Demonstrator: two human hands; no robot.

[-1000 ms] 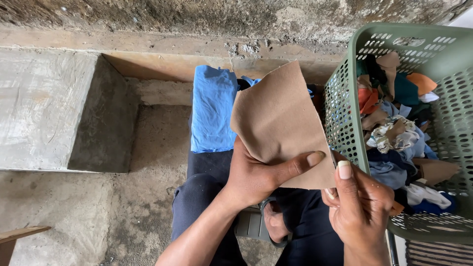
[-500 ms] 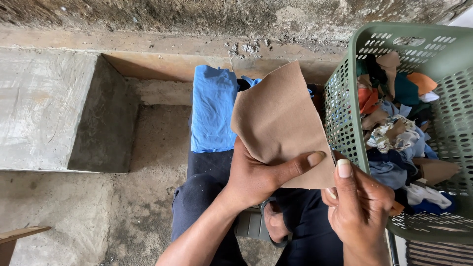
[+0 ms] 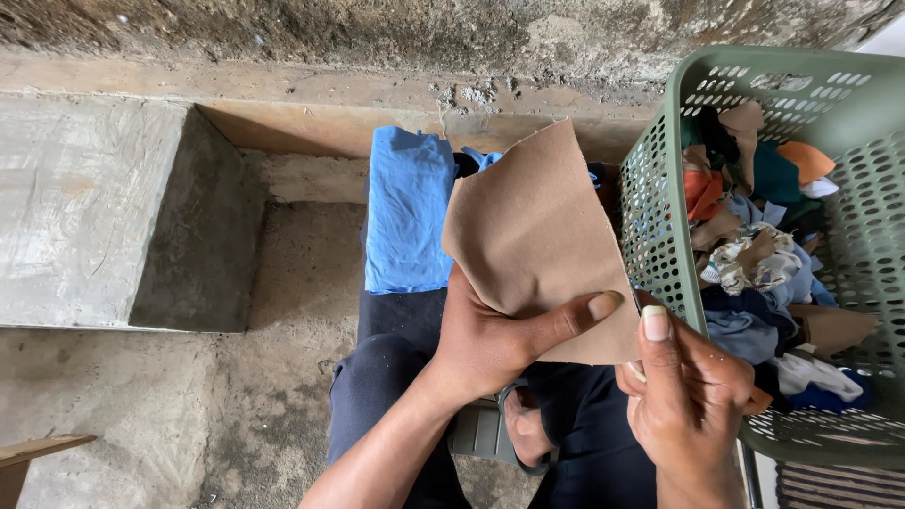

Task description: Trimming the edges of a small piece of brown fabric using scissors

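Together, a left hand (image 3: 490,344) and right hand (image 3: 683,396) pinch the lower edge of a flat tan fabric piece (image 3: 537,250), spreading it upright above a folded blue cloth (image 3: 407,212), beside a green perforated plastic basket (image 3: 660,207) of mixed scraps.

A folded blue cloth (image 3: 407,209) is laid on a dark pile beside a green perforated basket (image 3: 660,217) — filled with mixed fabric scraps (image 3: 754,264). A concrete block (image 3: 85,212) is seen at left — near a wooden board (image 3: 38,451).

Rough concrete floor (image 3: 189,415), seemingly daylit
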